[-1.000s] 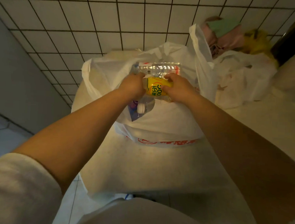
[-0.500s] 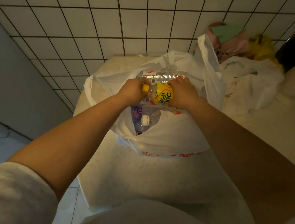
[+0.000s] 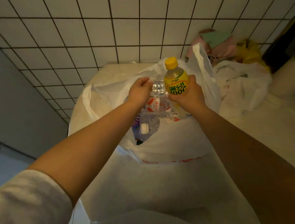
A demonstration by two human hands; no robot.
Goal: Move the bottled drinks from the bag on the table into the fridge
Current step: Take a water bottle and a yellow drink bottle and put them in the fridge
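Observation:
An open white plastic bag stands on the pale table. My right hand grips a small yellow-labelled bottle with a yellow cap, upright and lifted above the bag's mouth. My left hand is just left of it, fingers curled around the top end of a clear ribbed water bottle with a red-and-white label that lies in the bag. Lower in the bag lies another clear bottle with a white cap. The fridge is out of view.
A crumpled white bag lies right of the open bag. Pink and green items and a yellow bag sit behind it against the tiled wall. The table's left edge drops to the floor.
My right hand has lifted the yellow bottle out of the bag and turned it upright. My left hand has left its cap and moved onto the clear bottle.

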